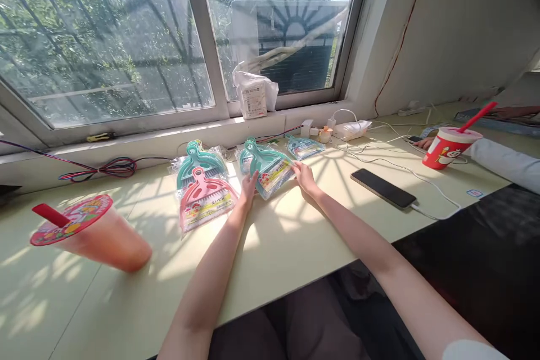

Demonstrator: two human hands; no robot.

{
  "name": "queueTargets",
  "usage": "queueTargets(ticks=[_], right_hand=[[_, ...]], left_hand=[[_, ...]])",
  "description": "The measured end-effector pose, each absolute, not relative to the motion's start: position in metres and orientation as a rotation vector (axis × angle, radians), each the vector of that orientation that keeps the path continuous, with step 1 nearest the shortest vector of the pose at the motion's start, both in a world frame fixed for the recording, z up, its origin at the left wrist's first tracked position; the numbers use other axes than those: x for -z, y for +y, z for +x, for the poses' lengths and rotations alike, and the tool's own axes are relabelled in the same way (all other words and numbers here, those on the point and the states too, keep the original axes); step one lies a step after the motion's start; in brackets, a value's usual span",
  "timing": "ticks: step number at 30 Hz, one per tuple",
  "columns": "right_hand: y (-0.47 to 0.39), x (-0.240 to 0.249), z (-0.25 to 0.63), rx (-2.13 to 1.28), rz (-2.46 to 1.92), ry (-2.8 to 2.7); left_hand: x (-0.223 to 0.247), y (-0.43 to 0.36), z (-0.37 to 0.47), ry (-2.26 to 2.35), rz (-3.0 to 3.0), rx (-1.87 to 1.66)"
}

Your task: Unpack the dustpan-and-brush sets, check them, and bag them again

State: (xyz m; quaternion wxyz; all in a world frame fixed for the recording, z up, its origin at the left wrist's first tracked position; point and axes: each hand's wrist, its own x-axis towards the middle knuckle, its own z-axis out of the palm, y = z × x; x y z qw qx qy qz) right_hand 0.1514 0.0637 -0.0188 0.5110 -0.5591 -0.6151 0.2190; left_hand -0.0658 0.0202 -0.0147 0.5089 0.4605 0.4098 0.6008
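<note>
At a sunlit table (287,259), pinching a bagged green dustpan (273,171) at its edges with left hand (248,185) and right hand (305,177).

A white sleeve (468,350) shows at the lower right; dark brownish-grey trousers (295,329) occupy the bottom centre. Both forearms (221,259) are bare.

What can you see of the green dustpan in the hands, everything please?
The dustpan is teal, seemingly plastic, in clear, shiny wrap. Its handle has a hole near the top; the body flares wide below. A partly yellow label with dark print and reddish pictures crosses the front. It sits tilted, handle away from the person, partly covering another pack. The left hand holds its left side, the right hand its right. Whether it touches the table is unclear.
</note>
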Motion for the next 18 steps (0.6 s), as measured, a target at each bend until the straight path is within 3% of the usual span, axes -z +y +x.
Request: queueTargets(ticks=[4, 10, 13, 18], right_hand=[[0.039, 0.008, 0.145, -0.004, -1.222, -1.805], [0.001, 0.004, 0.121, 0.072, -1.133, -2.172], [-0.003, 0.005, 0.115, -0.059, -1.221, -1.979], [0.012, 0.005, 0.118, -0.717, -1.188, -1.583]], left_hand=[[0.019, 0.016, -0.065, 0.954, 1.035, -1.434], [0.017, -0.004, -0.069, 0.923, 0.932, -1.545], [0.011, -0.014, -0.071, 0.929, 0.865, -1.581], [0.004, -0.020, -0.071, 0.893, 0.906, -1.476]])
